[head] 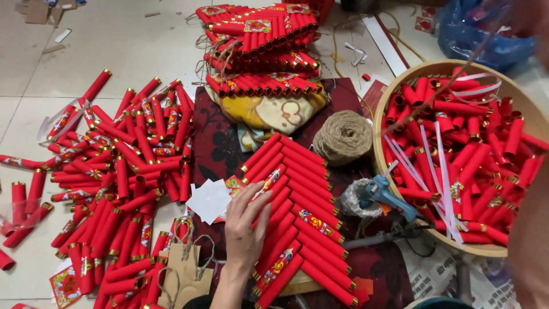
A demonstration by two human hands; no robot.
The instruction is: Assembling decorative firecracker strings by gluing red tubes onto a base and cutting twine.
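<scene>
One row of red tubes is being pressed flat by the left hand, fingers spread wide, keeping it aligned beside the glue gun.

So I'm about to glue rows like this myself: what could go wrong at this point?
1. The left hand presses the chevron of red tubes only at its left edge, so the unheld tubes on the right might slip out of line.
2. The blue glue gun lies right beside the chevron, its cord trailing across the cloth; a sleeve could snag it.
3. White paper squares by the fingers could stick to glue.
</scene>
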